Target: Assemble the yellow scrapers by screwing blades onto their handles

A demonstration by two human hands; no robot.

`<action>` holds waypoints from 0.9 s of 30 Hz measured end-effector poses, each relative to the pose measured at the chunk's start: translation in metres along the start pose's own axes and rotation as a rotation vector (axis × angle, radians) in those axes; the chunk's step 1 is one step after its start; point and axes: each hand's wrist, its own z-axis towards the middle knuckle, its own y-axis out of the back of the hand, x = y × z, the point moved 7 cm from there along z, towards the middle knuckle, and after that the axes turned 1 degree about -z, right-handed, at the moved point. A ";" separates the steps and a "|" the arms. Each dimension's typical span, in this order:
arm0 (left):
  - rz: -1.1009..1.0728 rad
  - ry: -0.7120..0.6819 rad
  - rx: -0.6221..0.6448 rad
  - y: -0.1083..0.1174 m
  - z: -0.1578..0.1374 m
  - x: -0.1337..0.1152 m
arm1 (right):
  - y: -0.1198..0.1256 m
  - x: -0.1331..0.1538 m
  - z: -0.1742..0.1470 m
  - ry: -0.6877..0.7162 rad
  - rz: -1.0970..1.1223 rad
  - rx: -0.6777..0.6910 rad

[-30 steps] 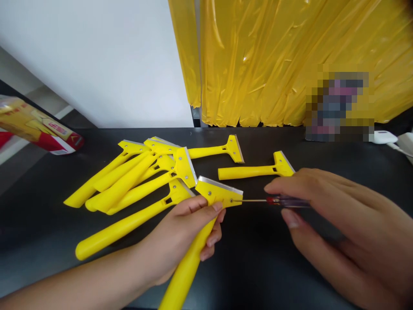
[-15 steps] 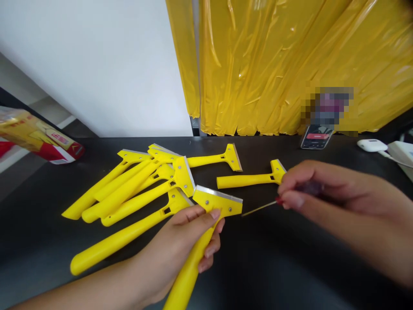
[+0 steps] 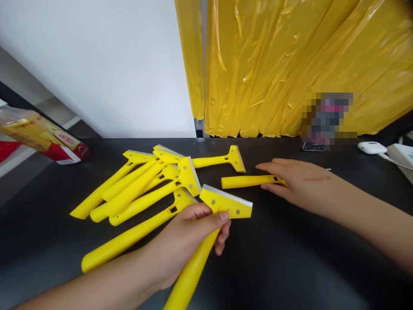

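Observation:
My left hand (image 3: pixel 196 226) grips a yellow scraper (image 3: pixel 226 204) just below its head. The scraper's metal blade faces up and away, with two screws showing in the head. My right hand (image 3: pixel 290 174) reaches over another yellow scraper (image 3: pixel 243 181) lying on the table. Its fingers and thumb are apart on either side of that scraper's neck, and the hand hides the head. Whether the fingers touch it, I cannot tell. A thin pale tip (image 3: pixel 328 169) shows just behind the right wrist; the rest of it is hidden.
Several yellow scrapers (image 3: pixel 138 185) lie in an overlapping pile on the black table (image 3: pixel 277 258), left of my hands. A single scraper (image 3: pixel 237 159) points right behind them. A red and yellow package (image 3: pixel 61 140) is at left. A phone (image 3: pixel 314 147) and white case (image 3: pixel 371 147) lie at back right.
My right hand has let go of the thin screwdriver with the red end and opened over the scraper at right. My left hand keeps its scraper, with the view shifted slightly.

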 end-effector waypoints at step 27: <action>0.241 0.077 0.062 0.040 0.005 -0.050 | -0.015 0.094 0.131 0.287 0.259 0.373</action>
